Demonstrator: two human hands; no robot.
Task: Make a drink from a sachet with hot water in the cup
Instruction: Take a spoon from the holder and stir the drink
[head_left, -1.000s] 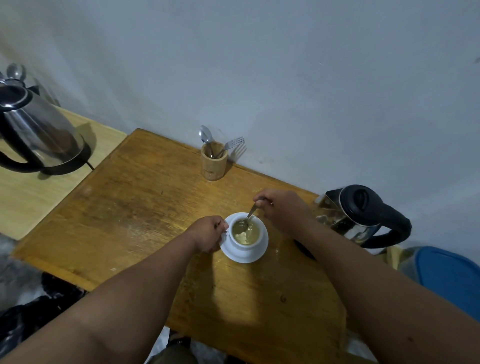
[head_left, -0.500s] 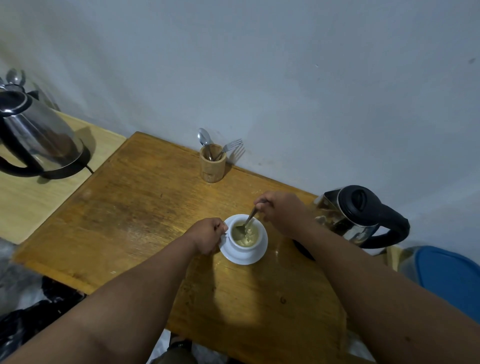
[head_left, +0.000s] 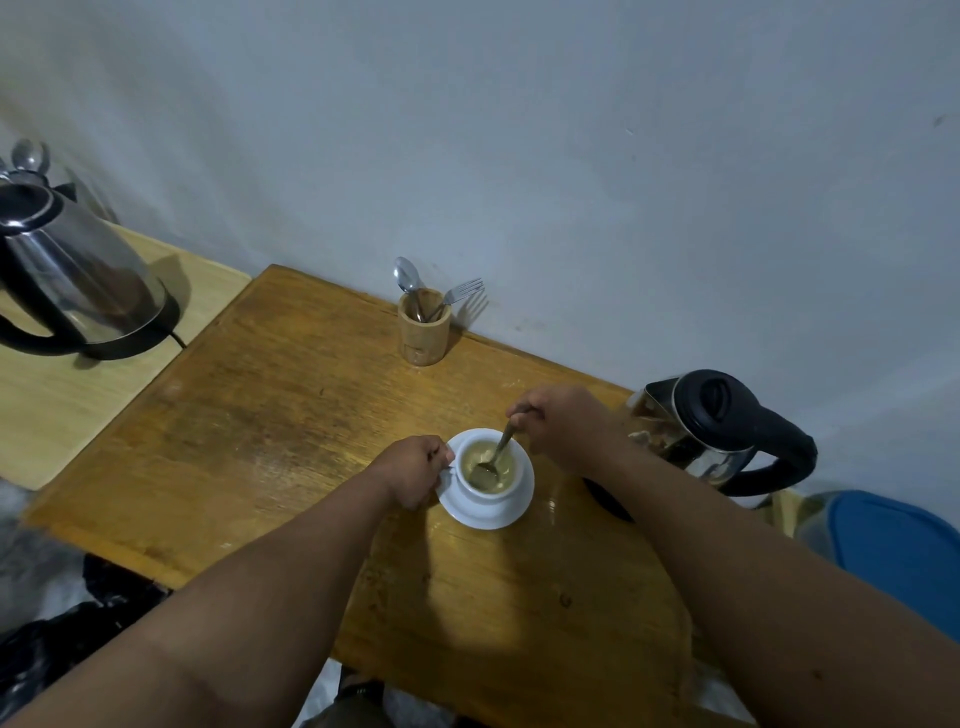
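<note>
Two kettles in the shot, one at each side. Far left there's a steel kettle (head_left: 78, 275) on its black base, sitting on a paler tabletop (head_left: 52, 415) that butts up against the left edge of the main wooden tabletop (head_left: 249, 415). Some cutlery is poking up behind it, can't really make out what it stands in.

Up at the back edge of the wooden tabletop, right by the wall, is a little wooden holder (head_left: 423, 332) with a spoon and fork standing in it.

Nearer the front, toward the right side, is the white cup (head_left: 488, 475) on its white saucer (head_left: 506, 512), full of a pale yellowish-green drink. The left hand (head_left: 415, 470) has its grip pinched shut on the cup's handle on the cup's left side. The right hand (head_left: 563, 426) has its grip closed around the handle of a spoon (head_left: 493, 457), which slants down into the cup with the bowl dipped in the liquid.

Just beside the right hand, at the right edge of the tabletop, stands a glass kettle with black lid and handle (head_left: 727, 431). Past that corner, something blue (head_left: 898, 551) off the tabletop, can't tell what it is.
</note>
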